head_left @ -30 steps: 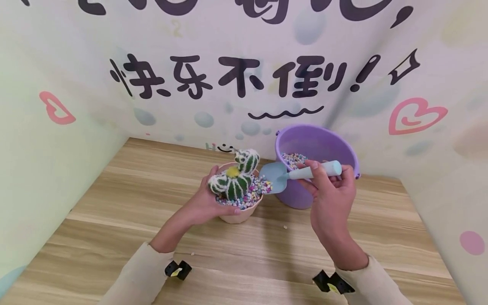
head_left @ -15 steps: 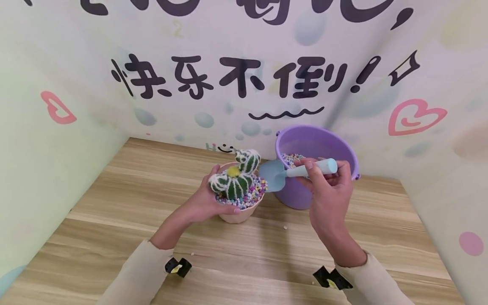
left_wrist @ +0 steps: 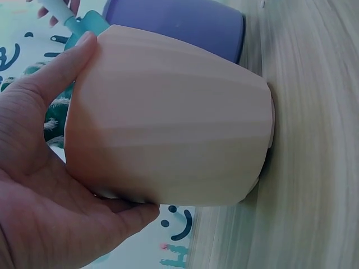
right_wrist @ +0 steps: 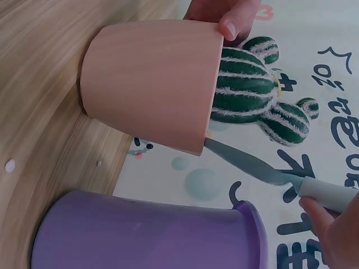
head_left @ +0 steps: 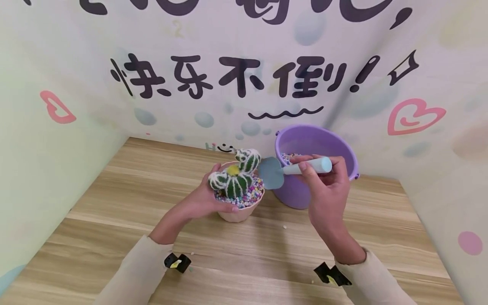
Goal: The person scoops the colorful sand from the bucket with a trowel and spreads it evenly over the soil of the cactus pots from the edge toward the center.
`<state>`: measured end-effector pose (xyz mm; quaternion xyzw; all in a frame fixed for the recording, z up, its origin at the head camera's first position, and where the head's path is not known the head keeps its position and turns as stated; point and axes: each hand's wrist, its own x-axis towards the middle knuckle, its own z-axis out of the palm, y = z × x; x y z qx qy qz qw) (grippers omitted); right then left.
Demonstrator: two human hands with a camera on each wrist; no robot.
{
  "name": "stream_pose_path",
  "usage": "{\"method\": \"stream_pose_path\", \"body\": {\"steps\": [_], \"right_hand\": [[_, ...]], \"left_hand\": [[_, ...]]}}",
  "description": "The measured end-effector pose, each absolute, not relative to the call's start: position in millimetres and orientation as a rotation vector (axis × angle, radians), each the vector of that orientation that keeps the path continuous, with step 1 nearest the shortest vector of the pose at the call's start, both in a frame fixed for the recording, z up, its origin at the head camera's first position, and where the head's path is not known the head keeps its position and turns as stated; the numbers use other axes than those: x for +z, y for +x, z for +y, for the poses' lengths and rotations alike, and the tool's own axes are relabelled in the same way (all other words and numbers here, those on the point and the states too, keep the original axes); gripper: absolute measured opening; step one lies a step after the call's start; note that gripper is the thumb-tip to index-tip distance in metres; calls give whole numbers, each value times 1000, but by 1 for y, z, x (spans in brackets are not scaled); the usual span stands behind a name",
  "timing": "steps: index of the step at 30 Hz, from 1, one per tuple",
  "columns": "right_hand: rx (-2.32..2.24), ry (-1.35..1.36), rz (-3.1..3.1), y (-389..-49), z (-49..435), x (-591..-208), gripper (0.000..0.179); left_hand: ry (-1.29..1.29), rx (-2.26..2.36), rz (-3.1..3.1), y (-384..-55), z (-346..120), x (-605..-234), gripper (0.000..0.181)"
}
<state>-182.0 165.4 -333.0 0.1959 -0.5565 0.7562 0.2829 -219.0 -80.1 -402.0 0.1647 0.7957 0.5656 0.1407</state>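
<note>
My left hand [head_left: 202, 197] grips the side of a pale pink flowerpot [left_wrist: 168, 117], its thumb along the rim. In the pot stands a green cactus [head_left: 237, 185] with white fuzzy ridges and a yellow tuft, surrounded by small multicoloured pebbles [head_left: 253, 195]. My right hand [head_left: 329, 195] holds a light blue hand trowel [head_left: 271, 173] by its pale handle. In the right wrist view the tip of the trowel's blade [right_wrist: 241, 161] lies right at the pot's rim. No pebbles show on the blade in the head view.
A purple bucket [head_left: 297, 197] with more coloured pebbles [head_left: 289, 158] inside stands behind the trowel, against the printed backdrop [head_left: 183, 118]. A few stray pebbles [head_left: 284, 227] lie on the wood-grain table [head_left: 228, 262].
The pebbles on the trowel's blade have gone into the pot. My right hand and the trowel have shifted slightly left and up; the left hand keeps its hold on the pot.
</note>
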Motion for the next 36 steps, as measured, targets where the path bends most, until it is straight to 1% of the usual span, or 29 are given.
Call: {"method": "stream_pose_path", "body": {"steps": [3, 6, 10, 17, 25, 33, 36], "right_hand": [[1999, 564, -1516, -182, 166, -333, 21], [1978, 590, -1536, -182, 165, -333, 23], [1937, 632, -1565, -183, 166, -333, 22], [1898, 697, -1563, -186, 168, -331, 21], [1876, 589, -1548, -188, 178, -323, 22], [1881, 452, -1522, -190, 192, -306, 23], [1869, 401, -1522, -193, 198, -298, 25]], "left_hand": [[494, 1649, 2284, -221, -81, -403, 123], [519, 1674, 2278, -227, -82, -414, 126], [527, 1683, 2268, -227, -83, -414, 125], [471, 1708, 2261, -227, -82, -417, 127], [497, 1800, 2312, -217, -77, -421, 121], [368, 1729, 2620, -198, -68, -423, 108], [279, 1673, 2727, -190, -63, -425, 107]]}}
